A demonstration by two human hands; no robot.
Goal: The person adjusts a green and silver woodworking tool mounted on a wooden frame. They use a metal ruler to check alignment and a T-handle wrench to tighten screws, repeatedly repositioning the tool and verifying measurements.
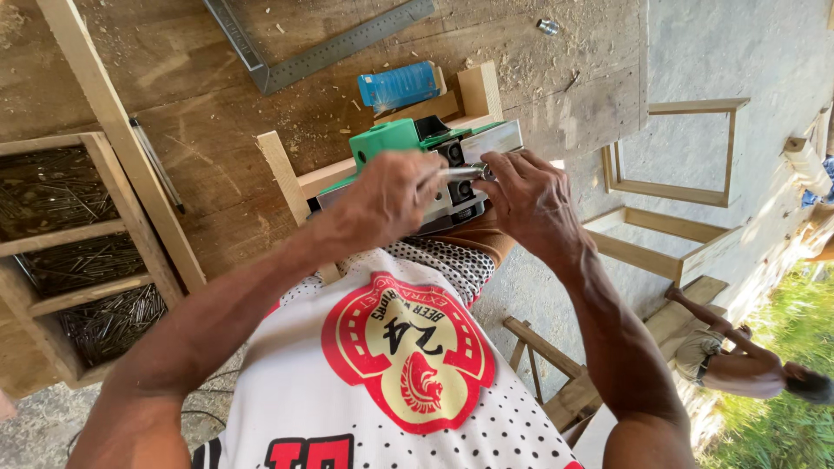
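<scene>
Green power planer (408, 143) at surface (217, 165) edge, against waist. Left hand (391, 198) clamped over planer body. Right hand (526, 201) pinching a small metal tool (459, 173) at its side. Steel square (321, 48), blue box (398, 85), nail tray (95, 174) nearby.

Open-air carpentry workshop: sawdust-strewn wooden workbench (217, 165) carrying a steel framing square (334, 48) near its far edge, a green electric planer (417, 152) at its near edge, a nail-filled compartment box (74, 260) at the left edge. Unfinished timber frames (673, 152) spread across bare concrete floor (721, 52), grass (786, 347) beyond.
</scene>
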